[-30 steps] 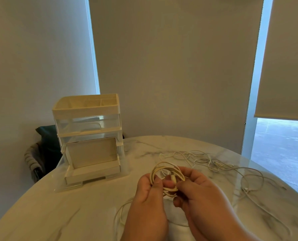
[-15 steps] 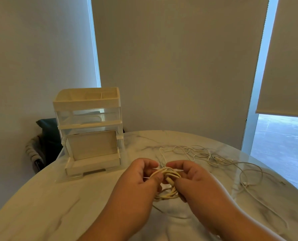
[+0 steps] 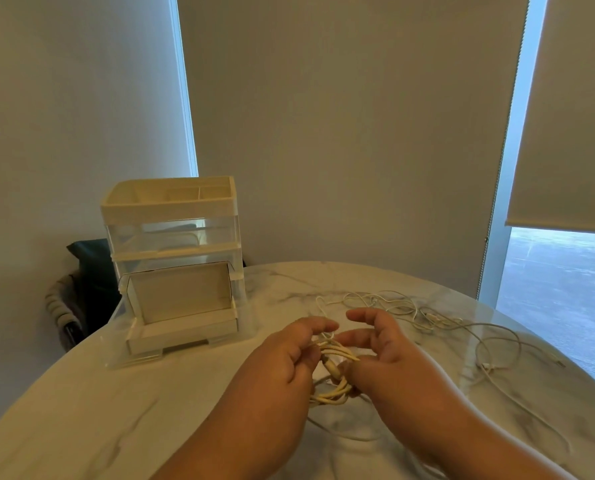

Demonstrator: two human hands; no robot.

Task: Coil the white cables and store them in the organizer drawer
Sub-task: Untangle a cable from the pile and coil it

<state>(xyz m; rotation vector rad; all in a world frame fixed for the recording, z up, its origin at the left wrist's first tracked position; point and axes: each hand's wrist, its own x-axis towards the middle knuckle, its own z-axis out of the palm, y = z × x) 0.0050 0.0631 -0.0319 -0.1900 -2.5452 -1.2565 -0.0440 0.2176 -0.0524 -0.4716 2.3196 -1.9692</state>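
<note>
Both curled on coiled cable (image 3: 334,362): left hand (image 3: 282,365) grips, right hand (image 3: 396,362) apparently pinches.

Veined marble table (image 3: 81,410) under the left hand (image 3: 285,362) and right hand (image 3: 389,355), plain grey wall (image 3: 341,133) straight beyond them. Past the right hand a roller blind (image 3: 573,116) hangs partway down a bright window (image 3: 559,271), daylight coming in below it; past the left, a dark chair (image 3: 91,271) sits behind the table's edge.
</note>
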